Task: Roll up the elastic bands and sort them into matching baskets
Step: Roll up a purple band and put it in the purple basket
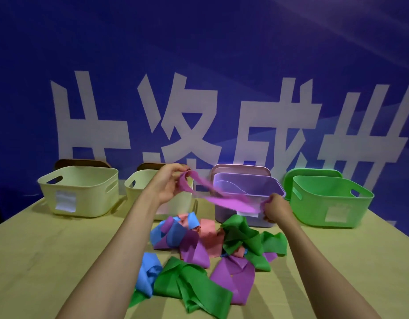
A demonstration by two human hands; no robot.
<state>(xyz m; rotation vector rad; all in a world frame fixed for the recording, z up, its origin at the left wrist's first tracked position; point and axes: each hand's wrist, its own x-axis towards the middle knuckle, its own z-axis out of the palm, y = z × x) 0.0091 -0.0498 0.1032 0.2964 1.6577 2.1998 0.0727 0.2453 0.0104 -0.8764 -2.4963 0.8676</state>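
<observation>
I hold the purple elastic band [228, 201] stretched crosswise above the pile [198, 247]. My left hand [167, 185] pinches its higher end and my right hand [277, 209] grips the lower end, just before the purple basket [244, 175].
</observation>
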